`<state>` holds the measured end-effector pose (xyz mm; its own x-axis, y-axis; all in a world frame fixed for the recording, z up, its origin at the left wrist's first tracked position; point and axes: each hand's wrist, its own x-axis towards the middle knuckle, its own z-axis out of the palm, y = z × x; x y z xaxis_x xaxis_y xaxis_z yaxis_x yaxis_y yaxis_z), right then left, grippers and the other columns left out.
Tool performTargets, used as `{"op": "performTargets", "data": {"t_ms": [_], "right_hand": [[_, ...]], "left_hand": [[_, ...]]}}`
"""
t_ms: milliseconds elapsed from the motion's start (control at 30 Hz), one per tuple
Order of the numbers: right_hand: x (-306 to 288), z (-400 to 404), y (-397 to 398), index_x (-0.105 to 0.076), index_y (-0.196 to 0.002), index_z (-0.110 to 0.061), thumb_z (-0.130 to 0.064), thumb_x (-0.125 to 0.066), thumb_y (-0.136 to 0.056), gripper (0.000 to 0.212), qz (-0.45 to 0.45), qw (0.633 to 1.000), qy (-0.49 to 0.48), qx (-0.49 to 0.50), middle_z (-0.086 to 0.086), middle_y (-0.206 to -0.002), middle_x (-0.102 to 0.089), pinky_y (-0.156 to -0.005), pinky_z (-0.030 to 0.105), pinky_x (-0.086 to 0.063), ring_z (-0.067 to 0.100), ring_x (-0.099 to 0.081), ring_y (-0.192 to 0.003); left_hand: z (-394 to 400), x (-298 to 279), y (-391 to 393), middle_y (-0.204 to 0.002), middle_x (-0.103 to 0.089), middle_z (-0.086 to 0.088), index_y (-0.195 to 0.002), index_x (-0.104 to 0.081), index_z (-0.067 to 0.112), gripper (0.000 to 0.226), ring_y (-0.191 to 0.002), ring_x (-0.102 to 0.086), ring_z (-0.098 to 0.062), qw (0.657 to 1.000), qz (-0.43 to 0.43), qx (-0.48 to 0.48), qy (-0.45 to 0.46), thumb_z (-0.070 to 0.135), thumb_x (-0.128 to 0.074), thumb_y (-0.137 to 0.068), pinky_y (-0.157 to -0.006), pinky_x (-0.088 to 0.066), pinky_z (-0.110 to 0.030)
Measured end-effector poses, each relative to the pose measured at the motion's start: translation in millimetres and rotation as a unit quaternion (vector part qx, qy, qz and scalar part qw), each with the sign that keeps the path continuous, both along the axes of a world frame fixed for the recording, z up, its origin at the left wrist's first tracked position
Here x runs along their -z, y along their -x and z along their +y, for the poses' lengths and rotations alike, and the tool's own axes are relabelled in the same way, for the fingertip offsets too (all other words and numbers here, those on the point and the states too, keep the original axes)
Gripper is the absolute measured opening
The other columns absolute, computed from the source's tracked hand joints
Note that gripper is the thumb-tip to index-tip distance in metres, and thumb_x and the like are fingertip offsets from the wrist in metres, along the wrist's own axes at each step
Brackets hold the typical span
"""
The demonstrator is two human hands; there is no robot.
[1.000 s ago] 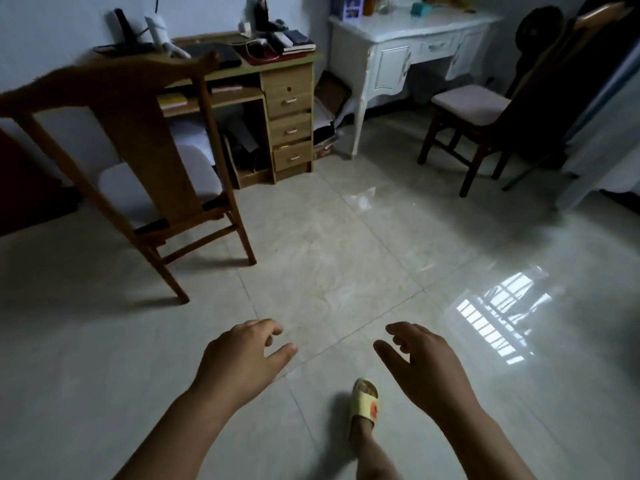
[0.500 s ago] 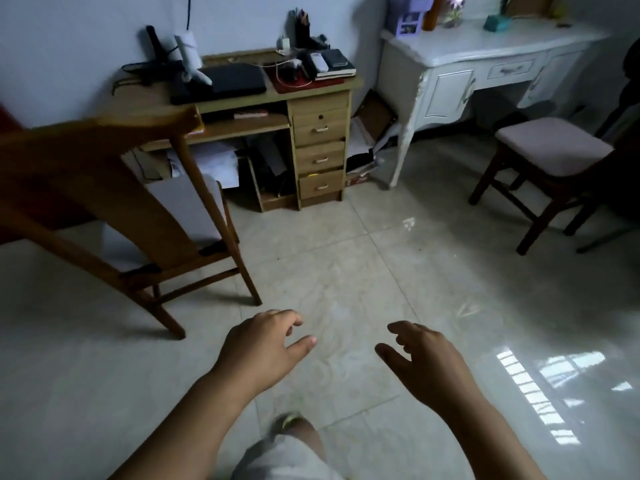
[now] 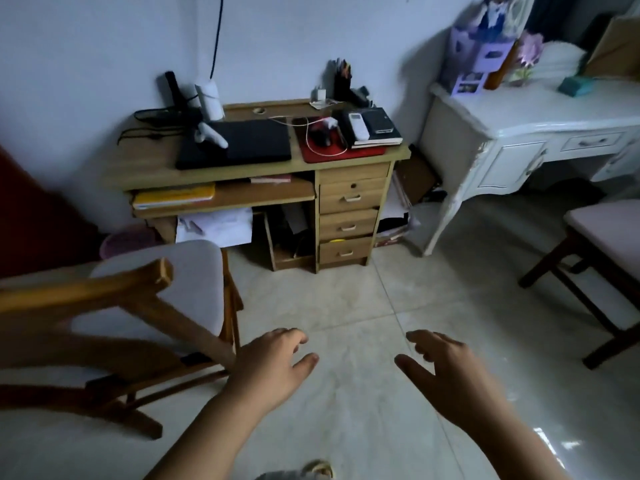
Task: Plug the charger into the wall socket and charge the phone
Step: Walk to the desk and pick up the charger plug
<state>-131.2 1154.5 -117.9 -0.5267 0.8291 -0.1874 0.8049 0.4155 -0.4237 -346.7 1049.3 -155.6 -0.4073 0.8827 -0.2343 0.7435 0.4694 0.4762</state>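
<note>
Both hands empty, fingers loosely spread: left hand [image 3: 273, 370], right hand [image 3: 450, 375]. White charger [image 3: 319, 95] sits on desk [image 3: 156, 173] ahead.

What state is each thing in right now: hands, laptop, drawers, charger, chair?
Left hand: empty, fingers loosely spread.
Right hand: empty, fingers loosely spread.
Laptop: closed, flat on the desk.
Drawers: all shut.
Charger: standing at the desk's back edge; whether it is plugged in cannot be told.
White cable: loose, looped over the red mat.
Chair: upright, seat unoccupied.
</note>
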Motion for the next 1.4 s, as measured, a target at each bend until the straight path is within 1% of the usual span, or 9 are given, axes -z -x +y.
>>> {"op": "performTargets", "data": {"t_ms": [267,367,500,633,867,1033,1133,1300,1400], "right_hand": [[9.7,168.5,40.1,-0.054,-0.122,-0.025,-0.051,-0.056,-0.082,0.048,-0.002,1.000,0.012,0.020,-0.001,-0.114,-0.066,-0.081,0.034,-0.055,0.013,-0.063,-0.098],[18.8,239.0,60.2,-0.052,-0.124,-0.025,-0.051,-0.054,-0.083,0.049,-0.005,1.000,0.018,-0.001,-0.002,-0.117,-0.065,-0.083,0.032,-0.055,0.012,-0.062,-0.100],[12.8,325.4,96.4,-0.050,-0.124,-0.026,-0.053,-0.051,-0.084,0.049,-0.002,0.999,0.027,-0.031,-0.003,-0.118,-0.064,-0.084,0.033,-0.054,0.014,-0.061,-0.101],[1.1,397.2,153.2,-0.052,-0.121,-0.026,-0.051,-0.050,-0.085,0.044,0.017,0.997,0.021,-0.073,-0.002,-0.115,-0.064,-0.082,0.035,-0.053,0.016,-0.060,-0.100],[5.9,452.1,266.8,-0.056,-0.117,-0.025,-0.048,-0.052,-0.084,0.040,0.037,0.985,0.031,-0.163,-0.001,-0.111,-0.066,-0.080,0.035,-0.052,0.019,-0.060,-0.098],[17.5,488.1,356.4,-0.057,-0.114,-0.023,-0.044,-0.054,-0.085,0.037,0.037,0.986,0.019,-0.159,0.001,-0.110,-0.066,-0.081,0.035,-0.051,0.021,-0.061,-0.100],[15.2,507.6,410.4,-0.058,-0.110,-0.022,-0.043,-0.055,-0.084,0.034,0.034,0.989,0.019,-0.146,0.001,-0.104,-0.066,-0.077,0.035,-0.051,0.021,-0.062,-0.095],[12.4,535.2,484.6,-0.058,-0.112,-0.024,-0.044,-0.058,-0.082,0.036,0.033,0.996,0.038,-0.068,-0.002,-0.109,-0.066,-0.079,0.032,-0.051,0.016,-0.062,-0.096],[17.2,550.5,507.6,-0.057,-0.113,-0.023,-0.044,-0.056,-0.083,0.037,0.010,0.998,0.045,-0.037,-0.002,-0.106,-0.066,-0.079,0.032,-0.051,0.015,-0.062,-0.094]], "left_hand": [[189.6,-6.8,22.9,-0.113,-0.064,0.006,-0.117,-0.054,0.029,0.041,-0.097,-0.059,-0.012,0.997,0.001,0.077,-0.023,0.051,-0.050,-0.083,-0.076,-0.050,-0.027],[255.1,-2.9,37.5,-0.114,-0.063,0.008,-0.117,-0.053,0.030,0.040,-0.097,-0.059,-0.010,0.997,0.011,0.069,-0.023,0.051,-0.050,-0.083,-0.072,-0.044,-0.022],[329.3,-16.7,71.0,-0.115,-0.063,0.009,-0.117,-0.054,0.032,0.041,-0.098,-0.059,-0.012,0.999,0.033,0.038,0.004,0.053,-0.050,-0.082,-0.072,-0.044,-0.025],[384.8,-32.6,112.9,-0.116,-0.063,0.011,-0.119,-0.053,0.033,0.041,-0.099,-0.059,-0.009,0.998,0.050,-0.005,-0.027,0.052,-0.049,-0.083,-0.072,-0.042,-0.022],[405.5,-14.4,200.6,-0.115,-0.062,0.012,-0.121,-0.053,0.031,0.042,-0.096,-0.056,-0.003,0.994,-0.020,-0.108,-0.002,0.051,-0.052,-0.083,-0.082,-0.049,-0.022],[437.4,4.1,290.5,-0.111,-0.063,0.012,-0.119,-0.053,0.032,0.040,-0.097,-0.058,-0.007,0.992,-0.032,-0.122,0.019,0.052,-0.050,-0.084,-0.081,-0.048,-0.025],[466.6,-1.1,350.9,-0.112,-0.062,0.012,-0.122,-0.052,0.032,0.041,-0.097,-0.058,-0.005,0.994,-0.045,-0.100,0.019,0.050,-0.050,-0.085,-0.078,-0.047,-0.021],[515.8,-11.2,440.1,-0.111,-0.061,0.016,-0.120,-0.053,0.033,0.041,-0.095,-0.057,0.000,1.000,-0.008,-0.003,-0.005,0.052,-0.049,-0.084,-0.072,-0.042,-0.015],[545.9,-6.5,466.9,-0.107,-0.062,0.014,-0.116,-0.056,0.031,0.037,-0.090,-0.058,-0.002,0.999,-0.016,0.046,-0.021,0.050,-0.050,-0.085,-0.071,-0.045,-0.017]]}}
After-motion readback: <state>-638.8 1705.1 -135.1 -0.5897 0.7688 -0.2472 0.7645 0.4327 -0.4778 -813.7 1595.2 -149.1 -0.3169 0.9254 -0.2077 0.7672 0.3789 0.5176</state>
